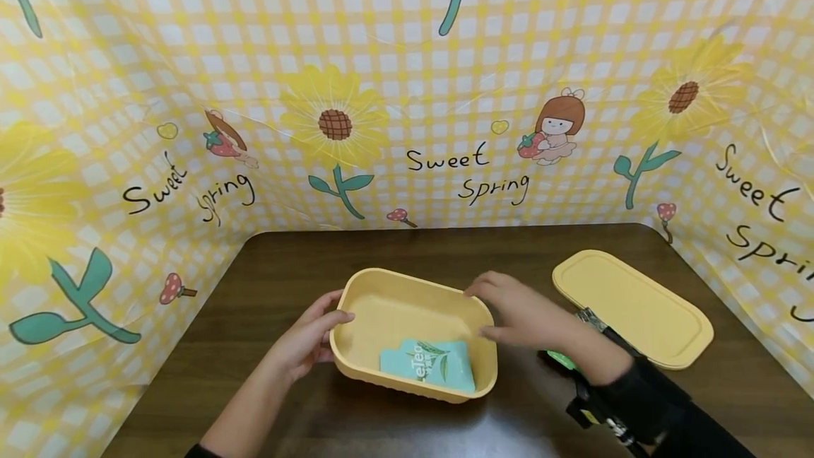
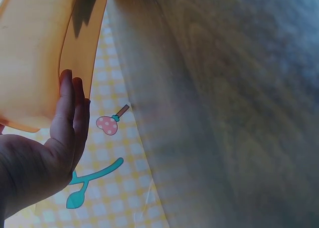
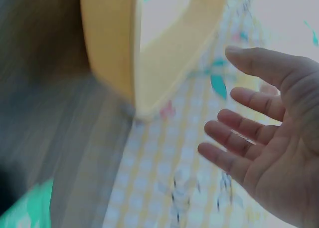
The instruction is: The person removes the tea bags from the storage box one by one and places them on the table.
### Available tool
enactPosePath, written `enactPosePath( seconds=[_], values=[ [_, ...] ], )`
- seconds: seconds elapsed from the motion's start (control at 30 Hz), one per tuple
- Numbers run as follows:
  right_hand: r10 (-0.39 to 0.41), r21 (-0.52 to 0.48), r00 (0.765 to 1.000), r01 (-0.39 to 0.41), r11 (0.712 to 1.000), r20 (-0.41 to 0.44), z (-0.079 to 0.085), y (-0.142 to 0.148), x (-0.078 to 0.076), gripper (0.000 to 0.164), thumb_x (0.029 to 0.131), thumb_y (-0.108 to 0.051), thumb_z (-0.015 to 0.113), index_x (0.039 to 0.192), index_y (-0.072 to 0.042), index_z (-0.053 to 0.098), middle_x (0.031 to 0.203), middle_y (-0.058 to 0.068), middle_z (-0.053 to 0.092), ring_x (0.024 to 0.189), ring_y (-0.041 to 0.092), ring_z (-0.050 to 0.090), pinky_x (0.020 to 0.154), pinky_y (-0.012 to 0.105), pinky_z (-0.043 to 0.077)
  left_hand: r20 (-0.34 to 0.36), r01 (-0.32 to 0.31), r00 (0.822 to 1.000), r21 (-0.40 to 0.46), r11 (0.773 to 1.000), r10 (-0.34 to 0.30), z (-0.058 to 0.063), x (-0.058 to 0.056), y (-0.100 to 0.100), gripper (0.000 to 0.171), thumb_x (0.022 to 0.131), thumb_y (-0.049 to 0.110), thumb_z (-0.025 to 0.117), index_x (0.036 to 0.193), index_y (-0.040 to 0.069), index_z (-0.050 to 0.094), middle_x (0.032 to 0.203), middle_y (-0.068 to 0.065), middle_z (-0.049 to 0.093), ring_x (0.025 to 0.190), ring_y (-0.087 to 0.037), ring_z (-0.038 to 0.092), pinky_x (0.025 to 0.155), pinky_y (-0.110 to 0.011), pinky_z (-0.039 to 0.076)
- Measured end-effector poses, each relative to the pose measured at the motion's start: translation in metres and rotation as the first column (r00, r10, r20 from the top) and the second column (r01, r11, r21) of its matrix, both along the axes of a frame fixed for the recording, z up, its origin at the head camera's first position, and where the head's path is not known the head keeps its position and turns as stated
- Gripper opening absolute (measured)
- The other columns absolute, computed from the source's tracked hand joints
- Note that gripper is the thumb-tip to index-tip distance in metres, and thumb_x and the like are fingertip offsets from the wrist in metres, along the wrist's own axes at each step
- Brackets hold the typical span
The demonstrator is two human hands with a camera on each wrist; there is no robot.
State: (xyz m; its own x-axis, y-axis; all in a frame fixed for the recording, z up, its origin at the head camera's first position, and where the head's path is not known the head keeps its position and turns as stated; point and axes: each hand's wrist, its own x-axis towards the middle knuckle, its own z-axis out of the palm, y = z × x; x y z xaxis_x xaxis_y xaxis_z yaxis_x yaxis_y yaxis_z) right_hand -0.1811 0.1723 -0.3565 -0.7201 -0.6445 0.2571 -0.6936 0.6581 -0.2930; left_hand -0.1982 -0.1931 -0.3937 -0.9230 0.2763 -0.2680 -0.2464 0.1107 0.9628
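A yellow plastic box (image 1: 356, 316) is tilted toward me above the table. My left hand (image 1: 309, 334) grips its left end, thumb over the rim and fingers along the outer wall and underside; the left wrist view shows those fingers (image 2: 64, 106) against the wall. Inside, at the near side, lies a mint-green packet (image 1: 439, 366) with leaf pictures and white lettering. Beside the box's right end is my right hand (image 1: 518, 313), fingers spread. In the right wrist view that hand (image 3: 269, 133) holds nothing and stands apart from the box (image 3: 107, 43).
The matching yellow lid (image 1: 636, 309) lies flat at the right of the brown wooden table (image 1: 286, 260). Next to it, partly behind the right forearm, is a bright green item (image 1: 561, 359). Checked yellow cloth (image 1: 445, 90) walls in the back and sides.
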Motion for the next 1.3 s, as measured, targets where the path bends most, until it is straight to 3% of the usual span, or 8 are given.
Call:
enactPosePath(
  seconds=[0.17, 0.27, 0.37, 0.63, 1.0, 1.13, 1.3],
  values=[
    [0.132, 0.090, 0.977, -0.149, 0.985, 0.168, -0.020, -0.042, -0.009, 0.065, 0.082, -0.013, 0.089, 0.139, -0.001, 0.060, 0.138, 0.017, 0.059, 0.128, 0.034, 0.058, 0.107, 0.045, 0.052, -0.007, 0.007, 1.000, 0.001, 1.000, -0.007, 0.001, 0.000, 0.001, 0.069, 0.100, 0.023, 0.059, 0.160, 0.010, 0.029, 0.101, -0.006, 0.068, 0.082, -0.015, 0.073, 0.069, -0.034, 0.063],
    [0.140, 0.184, 0.954, -0.193, 0.964, 0.265, -0.034, -0.058, -0.010, 0.078, 0.079, -0.014, 0.091, 0.148, -0.005, 0.054, 0.148, 0.018, 0.053, 0.135, 0.034, 0.054, 0.110, 0.043, 0.050, -0.008, 0.013, 1.000, -0.001, 1.000, -0.013, 0.001, 0.002, 0.001, 0.069, 0.100, 0.024, 0.059, 0.160, 0.010, 0.029, 0.100, -0.006, 0.068, 0.082, -0.015, 0.073, 0.069, -0.034, 0.063],
    [0.119, 0.244, 0.946, -0.197, 0.950, 0.300, -0.045, -0.065, -0.007, 0.084, 0.079, -0.011, 0.090, 0.153, -0.010, 0.050, 0.153, 0.018, 0.050, 0.138, 0.034, 0.051, 0.108, 0.038, 0.050, -0.008, 0.003, 1.000, -0.007, 1.000, -0.003, 0.002, 0.002, 0.001, 0.068, 0.099, 0.024, 0.059, 0.160, 0.010, 0.030, 0.102, -0.007, 0.068, 0.083, -0.015, 0.073, 0.070, -0.035, 0.063],
    [0.118, 0.275, 0.975, -0.167, 0.947, 0.188, -0.052, -0.068, 0.000, 0.080, 0.083, -0.010, 0.086, 0.154, -0.009, 0.049, 0.137, 0.012, 0.058, 0.118, 0.023, 0.056, 0.099, 0.030, 0.051, 0.003, -0.037, 0.999, -0.016, 0.999, 0.037, 0.001, 0.003, 0.002, 0.065, 0.100, 0.023, 0.059, 0.158, 0.011, 0.033, 0.109, -0.009, 0.067, 0.085, -0.016, 0.072, 0.069, -0.036, 0.063],
    [0.091, 0.247, 0.976, -0.140, 0.959, 0.197, -0.048, -0.064, -0.002, 0.083, 0.078, -0.016, 0.091, 0.150, -0.005, 0.052, 0.132, 0.012, 0.059, 0.113, 0.022, 0.057, 0.096, 0.029, 0.052, 0.010, -0.036, 0.999, -0.013, 0.999, 0.036, -0.001, 0.001, 0.001, 0.066, 0.099, 0.022, 0.058, 0.158, 0.010, 0.032, 0.106, -0.008, 0.067, 0.083, -0.015, 0.072, 0.068, -0.035, 0.063],
    [0.104, 0.166, 0.986, -0.125, 0.978, 0.132, -0.040, -0.052, -0.003, 0.086, 0.075, -0.019, 0.093, 0.148, -0.002, 0.052, 0.128, 0.013, 0.060, 0.110, 0.020, 0.059, 0.094, 0.030, 0.054, 0.010, -0.024, 1.000, -0.001, 1.000, 0.024, -0.001, 0.001, 0.000, 0.067, 0.100, 0.022, 0.058, 0.159, 0.009, 0.030, 0.101, -0.006, 0.067, 0.080, -0.013, 0.072, 0.067, -0.033, 0.063],
    [0.071, 0.042, 0.997, -0.072, 0.996, 0.033, -0.013, -0.021, 0.000, 0.087, 0.072, -0.015, 0.091, 0.148, 0.000, 0.052, 0.128, 0.016, 0.061, 0.113, 0.028, 0.060, 0.092, 0.037, 0.058, 0.012, -0.025, 1.000, 0.009, 1.000, 0.025, -0.002, 0.002, -0.002, 0.068, 0.100, 0.022, 0.058, 0.159, 0.009, 0.030, 0.099, -0.006, 0.067, 0.079, -0.013, 0.072, 0.066, -0.033, 0.063]
  ],
)
